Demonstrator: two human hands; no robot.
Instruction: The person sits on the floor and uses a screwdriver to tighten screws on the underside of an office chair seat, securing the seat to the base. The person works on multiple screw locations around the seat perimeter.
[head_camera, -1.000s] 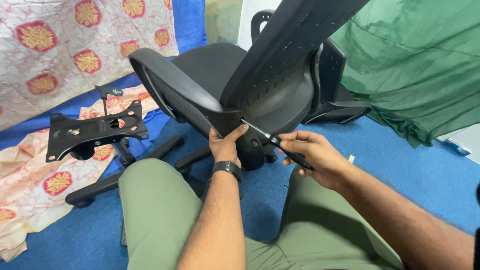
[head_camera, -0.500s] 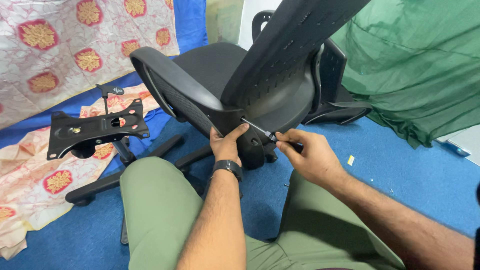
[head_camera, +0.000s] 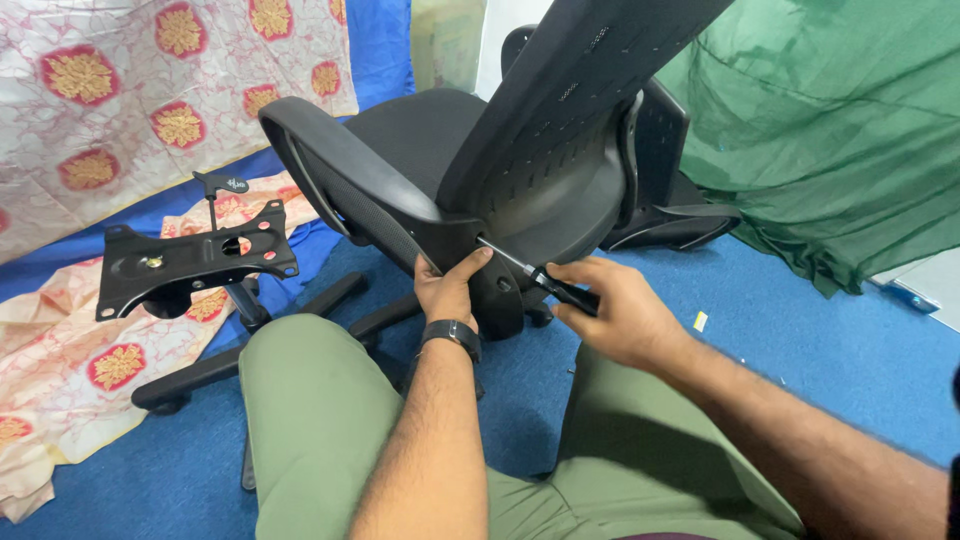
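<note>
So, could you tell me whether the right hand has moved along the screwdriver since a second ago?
Yes. The right hand has slid up the screwdriver toward the chair's armrest bracket, which the left hand grips.

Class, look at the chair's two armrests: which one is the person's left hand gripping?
The near armrest, curving from upper left down to the left hand. The other armrest sits beyond the backrest, untouched.
</note>
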